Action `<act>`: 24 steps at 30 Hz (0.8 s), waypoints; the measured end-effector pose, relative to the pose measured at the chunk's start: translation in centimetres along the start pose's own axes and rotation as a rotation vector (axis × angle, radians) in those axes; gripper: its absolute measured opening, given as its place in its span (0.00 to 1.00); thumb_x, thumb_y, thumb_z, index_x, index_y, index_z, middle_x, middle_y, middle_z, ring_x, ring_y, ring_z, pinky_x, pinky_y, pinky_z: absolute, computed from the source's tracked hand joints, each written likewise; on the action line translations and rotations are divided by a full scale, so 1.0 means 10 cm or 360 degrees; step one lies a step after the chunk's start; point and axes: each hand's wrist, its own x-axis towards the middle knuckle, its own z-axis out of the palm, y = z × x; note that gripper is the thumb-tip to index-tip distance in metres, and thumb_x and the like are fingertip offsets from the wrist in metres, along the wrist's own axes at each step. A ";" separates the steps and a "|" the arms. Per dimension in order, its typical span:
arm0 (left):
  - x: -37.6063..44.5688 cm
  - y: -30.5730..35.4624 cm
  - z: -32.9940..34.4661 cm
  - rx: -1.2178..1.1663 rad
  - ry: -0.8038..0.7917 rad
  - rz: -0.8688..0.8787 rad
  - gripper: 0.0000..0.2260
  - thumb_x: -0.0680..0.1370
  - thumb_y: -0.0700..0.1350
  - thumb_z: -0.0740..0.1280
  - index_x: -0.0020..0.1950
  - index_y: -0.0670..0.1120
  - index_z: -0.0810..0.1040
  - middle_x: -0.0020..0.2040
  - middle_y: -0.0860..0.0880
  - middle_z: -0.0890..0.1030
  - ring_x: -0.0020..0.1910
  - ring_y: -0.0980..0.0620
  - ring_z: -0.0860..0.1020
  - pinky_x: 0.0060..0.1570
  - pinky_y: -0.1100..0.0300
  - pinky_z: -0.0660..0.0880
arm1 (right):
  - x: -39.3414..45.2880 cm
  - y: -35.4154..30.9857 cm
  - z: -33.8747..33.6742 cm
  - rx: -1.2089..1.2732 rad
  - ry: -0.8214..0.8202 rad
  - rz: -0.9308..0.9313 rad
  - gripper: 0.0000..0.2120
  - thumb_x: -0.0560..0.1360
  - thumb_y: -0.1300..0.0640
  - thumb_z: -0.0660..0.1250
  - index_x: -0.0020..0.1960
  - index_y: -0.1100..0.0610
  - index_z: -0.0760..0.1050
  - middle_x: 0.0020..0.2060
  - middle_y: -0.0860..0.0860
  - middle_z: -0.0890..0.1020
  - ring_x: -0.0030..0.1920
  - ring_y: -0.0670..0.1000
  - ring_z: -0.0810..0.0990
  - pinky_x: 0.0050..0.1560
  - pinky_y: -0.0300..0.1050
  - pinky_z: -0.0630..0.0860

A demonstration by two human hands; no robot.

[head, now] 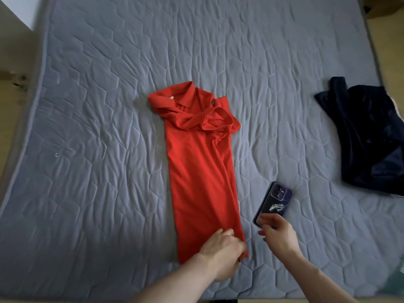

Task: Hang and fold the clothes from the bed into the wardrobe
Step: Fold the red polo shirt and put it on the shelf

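Note:
A red collared shirt [196,162] lies on the grey quilted mattress [98,127], folded lengthwise into a long narrow strip with the collar at the far end. My left hand [223,250] grips the shirt's near right corner at the hem. My right hand [277,235] is just right of the shirt and holds the near end of a dark blue phone [274,202] that lies camera side up on the mattress. A dark navy garment [369,136] lies crumpled at the right side of the bed.
The mattress edge runs along the left and right sides, with pale floor [13,119] beyond on the left. A brown box or piece of furniture [384,7] shows at the top right corner.

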 end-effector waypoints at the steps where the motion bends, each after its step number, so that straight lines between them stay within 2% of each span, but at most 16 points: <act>1: 0.04 -0.01 0.02 -0.0020 -0.0037 -0.0012 0.14 0.78 0.42 0.66 0.62 0.49 0.78 0.58 0.46 0.83 0.62 0.43 0.74 0.63 0.47 0.70 | 0.02 0.01 0.00 -0.0005 -0.0001 -0.0004 0.15 0.76 0.69 0.64 0.50 0.51 0.81 0.45 0.46 0.87 0.35 0.44 0.86 0.40 0.42 0.79; 3: 0.08 -0.09 0.02 -0.0145 -0.0033 -0.0022 0.18 0.77 0.42 0.66 0.67 0.52 0.75 0.57 0.44 0.82 0.60 0.42 0.76 0.59 0.48 0.74 | 0.05 0.01 0.03 -0.0041 -0.0029 -0.0026 0.15 0.76 0.68 0.64 0.49 0.49 0.81 0.45 0.47 0.87 0.37 0.45 0.86 0.43 0.44 0.81; 5: 0.09 -0.29 -0.07 -0.0319 0.0117 -0.0110 0.19 0.76 0.45 0.66 0.66 0.55 0.73 0.53 0.44 0.82 0.56 0.41 0.79 0.54 0.49 0.78 | 0.07 -0.05 0.08 -0.0101 -0.0075 -0.0080 0.15 0.75 0.66 0.65 0.49 0.47 0.81 0.45 0.46 0.86 0.42 0.47 0.86 0.50 0.46 0.81; 6: 0.08 -0.43 -0.14 -0.0395 0.0239 -0.0193 0.19 0.75 0.47 0.66 0.66 0.56 0.73 0.50 0.47 0.82 0.54 0.44 0.80 0.53 0.50 0.78 | 0.09 -0.10 0.12 -0.0137 -0.0104 -0.0121 0.15 0.74 0.65 0.65 0.49 0.46 0.81 0.45 0.44 0.86 0.43 0.46 0.86 0.51 0.43 0.80; 8: 0.08 -0.77 -0.34 -0.0510 0.0512 -0.0413 0.17 0.74 0.48 0.68 0.63 0.57 0.76 0.44 0.54 0.82 0.49 0.50 0.80 0.51 0.53 0.78 | 0.16 -0.26 0.22 -0.0241 -0.0164 -0.0213 0.15 0.73 0.63 0.66 0.50 0.44 0.80 0.47 0.42 0.85 0.41 0.40 0.83 0.46 0.32 0.76; 9: 0.09 -0.99 -0.47 -0.0550 0.0645 -0.0542 0.16 0.74 0.48 0.69 0.61 0.57 0.77 0.41 0.55 0.81 0.46 0.52 0.80 0.49 0.54 0.77 | 0.21 -0.37 0.28 -0.0291 -0.0195 -0.0260 0.15 0.73 0.62 0.66 0.52 0.45 0.80 0.49 0.42 0.85 0.41 0.40 0.83 0.45 0.31 0.75; 11: 0.12 -1.46 -0.77 -0.0626 0.0854 -0.0785 0.13 0.74 0.46 0.71 0.57 0.56 0.78 0.39 0.56 0.80 0.42 0.53 0.80 0.48 0.54 0.78 | 0.32 -0.63 0.40 -0.0384 -0.0250 -0.0380 0.18 0.72 0.60 0.66 0.59 0.46 0.78 0.55 0.45 0.82 0.46 0.43 0.82 0.51 0.41 0.78; 13: 0.16 -1.90 -1.07 -0.0692 0.1016 -0.0961 0.13 0.74 0.44 0.73 0.56 0.54 0.79 0.41 0.56 0.80 0.42 0.52 0.80 0.50 0.53 0.79 | 0.43 -0.91 0.53 -0.0464 -0.0278 -0.0500 0.26 0.71 0.59 0.67 0.68 0.48 0.73 0.63 0.48 0.76 0.57 0.50 0.80 0.60 0.49 0.78; 16: 0.27 -2.40 -1.46 -0.0773 0.1224 -0.1181 0.13 0.73 0.46 0.74 0.56 0.53 0.78 0.50 0.53 0.82 0.49 0.50 0.81 0.54 0.59 0.74 | 0.61 -1.28 0.72 -0.0538 -0.0287 -0.0640 0.37 0.71 0.56 0.70 0.77 0.48 0.63 0.73 0.52 0.67 0.69 0.56 0.73 0.68 0.52 0.73; 18: 0.35 -2.60 -1.64 -0.0930 0.1287 -0.1288 0.18 0.71 0.50 0.75 0.60 0.54 0.78 0.59 0.49 0.80 0.58 0.49 0.79 0.58 0.60 0.71 | 0.75 -1.40 0.83 -0.0635 -0.0356 -0.0614 0.44 0.71 0.54 0.72 0.81 0.46 0.55 0.79 0.54 0.57 0.76 0.60 0.65 0.74 0.53 0.68; 20: 0.42 -2.67 -1.78 -0.1223 0.1302 -0.1355 0.29 0.68 0.55 0.76 0.68 0.57 0.74 0.65 0.48 0.75 0.64 0.47 0.77 0.66 0.54 0.73 | 0.88 -1.37 0.90 -0.0768 -0.0491 -0.0421 0.52 0.70 0.48 0.76 0.83 0.44 0.46 0.81 0.56 0.49 0.79 0.59 0.62 0.74 0.51 0.65; 22: 0.52 -2.68 -1.87 -0.1471 0.1307 -0.1349 0.35 0.66 0.56 0.75 0.72 0.60 0.71 0.65 0.51 0.72 0.62 0.48 0.79 0.64 0.47 0.78 | 0.98 -1.26 0.94 -0.0859 -0.0626 -0.0237 0.59 0.68 0.45 0.79 0.83 0.44 0.40 0.82 0.55 0.44 0.79 0.56 0.63 0.74 0.48 0.66; 24: 0.64 -2.69 -1.90 -0.1632 0.1291 -0.1267 0.33 0.69 0.53 0.75 0.73 0.60 0.72 0.65 0.52 0.74 0.54 0.55 0.79 0.54 0.50 0.82 | 1.07 -1.18 0.98 -0.0921 -0.0649 -0.0223 0.63 0.67 0.44 0.81 0.82 0.43 0.36 0.83 0.54 0.41 0.78 0.56 0.65 0.73 0.48 0.67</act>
